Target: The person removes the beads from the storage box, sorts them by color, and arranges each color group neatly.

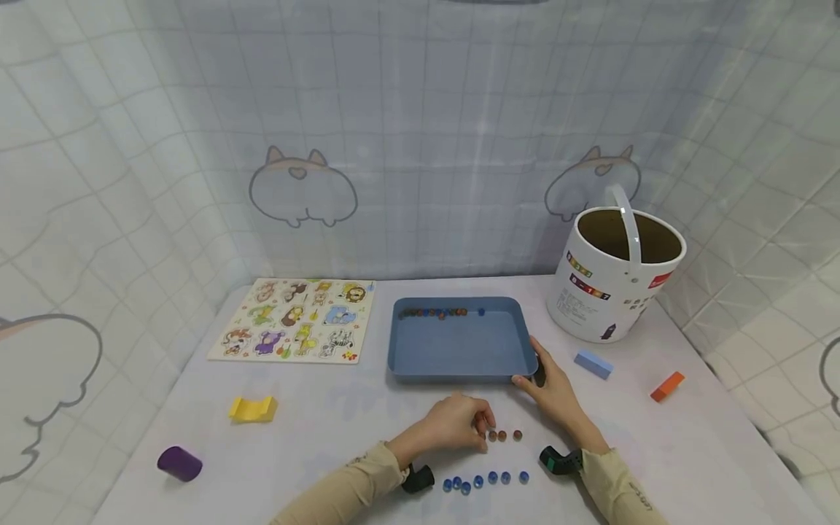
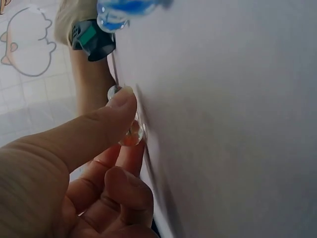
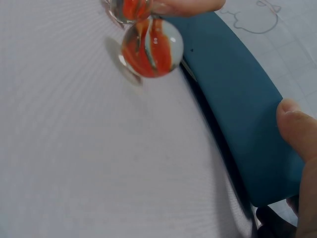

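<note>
Three orange marbles (image 1: 503, 435) sit by the left hand (image 1: 453, 423), whose curled fingers pinch the nearest one. It might roll off if squeezed badly. The right hand (image 1: 554, 390) holds the blue tray (image 1: 459, 350) corner.

marbles (image 1: 504, 435) before tray (image 1: 459, 364), bucket (image 1: 613, 292) right, puzzle (image 1: 295, 319) left
</note>
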`<act>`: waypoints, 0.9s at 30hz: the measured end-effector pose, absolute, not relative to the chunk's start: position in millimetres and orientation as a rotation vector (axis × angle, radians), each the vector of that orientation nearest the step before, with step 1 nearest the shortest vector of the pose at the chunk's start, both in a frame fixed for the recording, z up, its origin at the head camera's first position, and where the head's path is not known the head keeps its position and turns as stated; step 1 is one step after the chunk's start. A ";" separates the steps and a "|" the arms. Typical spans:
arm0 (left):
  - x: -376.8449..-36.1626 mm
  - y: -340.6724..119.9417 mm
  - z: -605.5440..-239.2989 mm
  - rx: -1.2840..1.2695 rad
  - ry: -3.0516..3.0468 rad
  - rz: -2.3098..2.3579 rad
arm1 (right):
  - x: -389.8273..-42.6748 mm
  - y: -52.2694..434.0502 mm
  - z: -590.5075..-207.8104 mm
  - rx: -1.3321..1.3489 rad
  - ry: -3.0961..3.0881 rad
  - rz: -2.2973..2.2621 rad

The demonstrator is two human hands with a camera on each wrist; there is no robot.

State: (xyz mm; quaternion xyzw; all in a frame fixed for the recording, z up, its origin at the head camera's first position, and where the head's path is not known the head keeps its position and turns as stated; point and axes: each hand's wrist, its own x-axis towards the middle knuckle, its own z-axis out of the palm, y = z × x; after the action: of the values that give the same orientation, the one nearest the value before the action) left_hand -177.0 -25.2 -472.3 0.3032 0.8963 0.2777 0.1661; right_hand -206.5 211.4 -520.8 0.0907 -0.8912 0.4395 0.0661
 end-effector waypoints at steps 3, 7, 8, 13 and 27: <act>-177.4 -24.3 -471.6 0.864 2.546 0.802 | -207.1 212.2 -521.6 0.276 -2.678 1.332; -185.1 -25.9 -462.4 0.877 2.533 0.871 | -208.8 213.5 -521.1 0.281 -2.665 1.319; -188.8 -26.8 -458.7 0.876 2.522 0.908 | -209.2 213.8 -520.6 0.283 -2.663 1.314; -217.3 -33.0 -438.0 0.818 2.413 1.187 | -210.8 214.7 -518.8 0.267 -2.674 1.300; -332.5 -16.8 -442.7 0.452 2.462 1.563 | -207.7 209.8 -523.0 0.275 -2.682 1.320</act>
State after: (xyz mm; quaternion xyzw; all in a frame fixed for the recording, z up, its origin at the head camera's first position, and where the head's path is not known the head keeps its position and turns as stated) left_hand -332.5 -16.8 -442.7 0.1525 0.8304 0.5274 0.0952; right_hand -207.7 209.8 -523.0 0.0914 -0.8913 0.4386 0.0697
